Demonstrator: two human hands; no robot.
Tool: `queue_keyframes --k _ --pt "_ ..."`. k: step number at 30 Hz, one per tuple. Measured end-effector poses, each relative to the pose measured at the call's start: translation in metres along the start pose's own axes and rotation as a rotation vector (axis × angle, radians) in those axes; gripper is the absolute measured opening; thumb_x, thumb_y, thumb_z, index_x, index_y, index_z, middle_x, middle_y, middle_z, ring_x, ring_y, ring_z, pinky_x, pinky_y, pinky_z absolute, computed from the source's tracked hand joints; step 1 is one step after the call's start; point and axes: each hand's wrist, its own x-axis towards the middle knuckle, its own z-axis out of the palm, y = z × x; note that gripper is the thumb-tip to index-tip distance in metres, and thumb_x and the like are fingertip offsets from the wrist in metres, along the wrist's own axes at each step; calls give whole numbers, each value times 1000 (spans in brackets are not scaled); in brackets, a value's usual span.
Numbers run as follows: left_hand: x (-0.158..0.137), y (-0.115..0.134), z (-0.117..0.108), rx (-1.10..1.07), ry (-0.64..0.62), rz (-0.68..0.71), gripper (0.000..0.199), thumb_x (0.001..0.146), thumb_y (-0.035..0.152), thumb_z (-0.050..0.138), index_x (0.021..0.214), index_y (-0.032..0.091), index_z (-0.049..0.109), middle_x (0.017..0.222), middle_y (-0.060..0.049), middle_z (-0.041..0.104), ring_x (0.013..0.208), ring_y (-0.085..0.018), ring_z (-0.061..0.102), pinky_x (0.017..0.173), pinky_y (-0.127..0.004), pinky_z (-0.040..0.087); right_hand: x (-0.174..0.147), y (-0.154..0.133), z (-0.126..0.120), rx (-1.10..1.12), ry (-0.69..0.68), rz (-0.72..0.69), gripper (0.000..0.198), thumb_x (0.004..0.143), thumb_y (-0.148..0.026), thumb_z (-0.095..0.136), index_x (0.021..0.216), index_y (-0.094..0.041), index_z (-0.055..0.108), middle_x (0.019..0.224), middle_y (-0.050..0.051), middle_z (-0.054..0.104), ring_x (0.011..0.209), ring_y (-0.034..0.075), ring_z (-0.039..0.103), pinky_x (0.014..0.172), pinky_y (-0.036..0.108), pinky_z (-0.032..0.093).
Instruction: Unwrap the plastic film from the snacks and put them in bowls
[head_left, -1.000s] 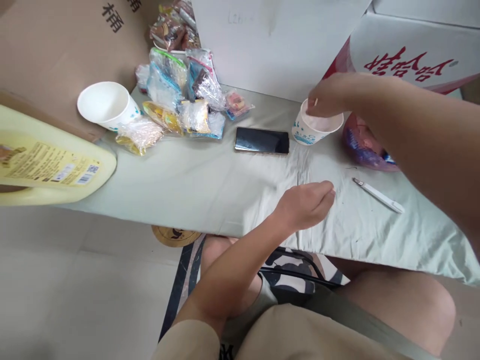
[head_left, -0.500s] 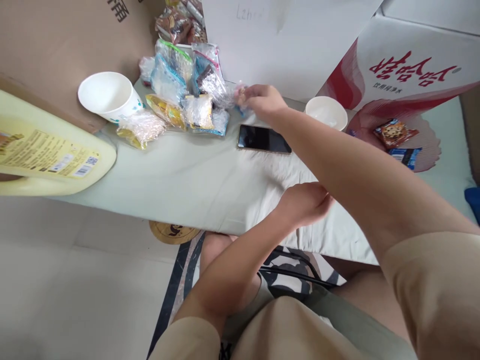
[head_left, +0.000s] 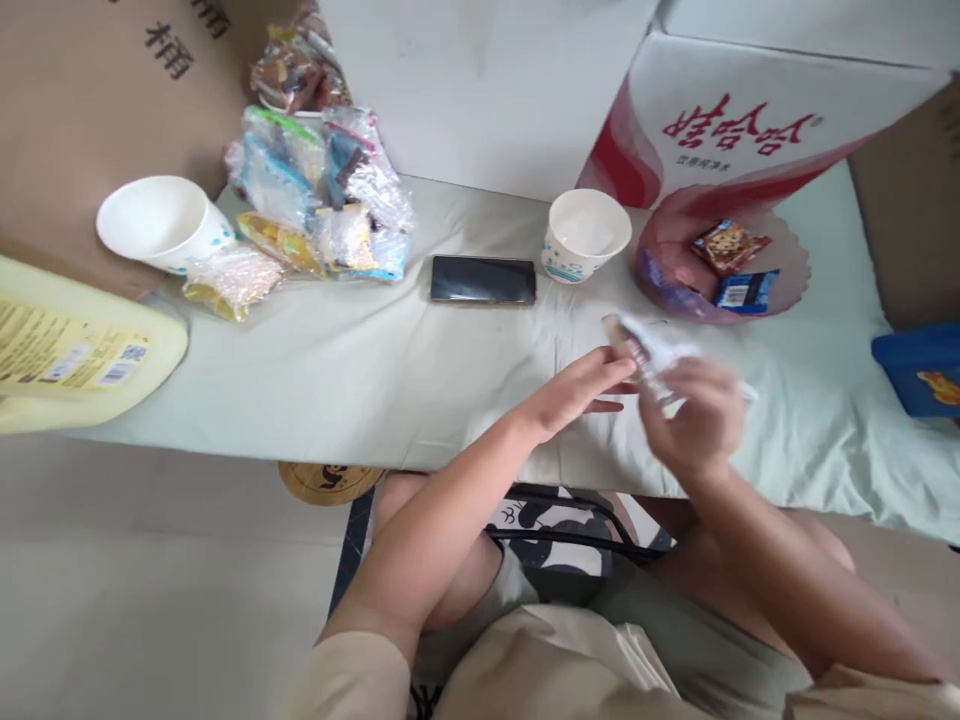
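Note:
My right hand is closed on a whitish packet, blurred by motion, above the cloth right of centre. My left hand comes up beside it with its fingers stretched and apart. Its fingertips are at the packet's left side; whether they touch it I cannot tell. Beyond the hands lie a black phone and a white paper cup. To their right, a pink translucent bowl holds an orange-brown snack packet and a blue packet.
At the left stand another paper cup, a pile of plastic-wrapped packets and a pale yellow jug. White boxes and a brown carton line the back. A blue container sits at the right edge.
My right hand has drawn back from near the packet pile to the near right, carrying a packet. My left hand, earlier partly under the right forearm, now has its fingers extended. The view has shifted rightward.

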Motion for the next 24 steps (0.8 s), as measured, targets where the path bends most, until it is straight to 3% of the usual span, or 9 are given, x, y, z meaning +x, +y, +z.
queue_keyframes --k 3,7,9,12,16,19,21,24 --pt "5 -14 3 -169 32 -13 59 75 63 80 112 20 66 101 -6 72 91 -20 67 85 -33 51 -29 -13 -4 80 -59 -286 21 88 -12 71 100 -27 62 95 1 75 104 22 70 90 40 50" --pt "14 -21 -1 -142 243 76 52 64 48 92 100 18 68 87 0 70 81 -16 65 82 -30 51 -22 -10 -17 205 -122 -287 13 92 -13 62 99 -24 61 93 1 77 101 21 73 91 39 49" --pt "17 -20 -6 -116 294 92 55 59 44 95 99 18 68 87 0 71 79 -16 66 79 -31 52 -17 8 -28 165 -68 -191 16 90 -11 60 98 -24 60 89 2 75 93 21 72 84 37 51" --pt "21 -16 -16 -86 314 128 58 56 40 97 102 19 69 91 -2 73 85 -19 70 82 -33 55 -20 50 -37 -69 -7 92 13 90 -15 57 98 -24 62 88 5 72 85 23 69 79 38 51" --pt "24 -13 -23 -32 327 160 61 52 30 99 103 20 68 92 -1 73 87 -18 70 84 -32 55 -39 102 -39 -345 -148 479 30 92 -30 54 116 -19 67 114 17 72 103 33 66 91 49 50" --pt "26 -14 -25 0 338 191 69 52 27 98 112 24 64 95 0 73 91 -18 70 89 -33 55 -49 123 -44 -338 -309 550 39 91 -38 56 121 -17 70 130 20 69 116 37 63 98 53 49" --pt "29 -16 -27 30 346 204 73 53 27 97 117 25 62 98 0 72 94 -19 70 92 -35 55 -49 126 -50 -301 -332 587 33 91 -38 57 112 -19 74 121 17 73 110 36 66 94 51 51" --pt "32 -22 -29 126 408 220 75 56 26 94 122 26 58 109 -2 71 104 -20 68 99 -37 53 -42 111 -55 -146 -278 681 29 91 -38 59 106 -20 77 95 12 77 82 27 70 77 41 54"
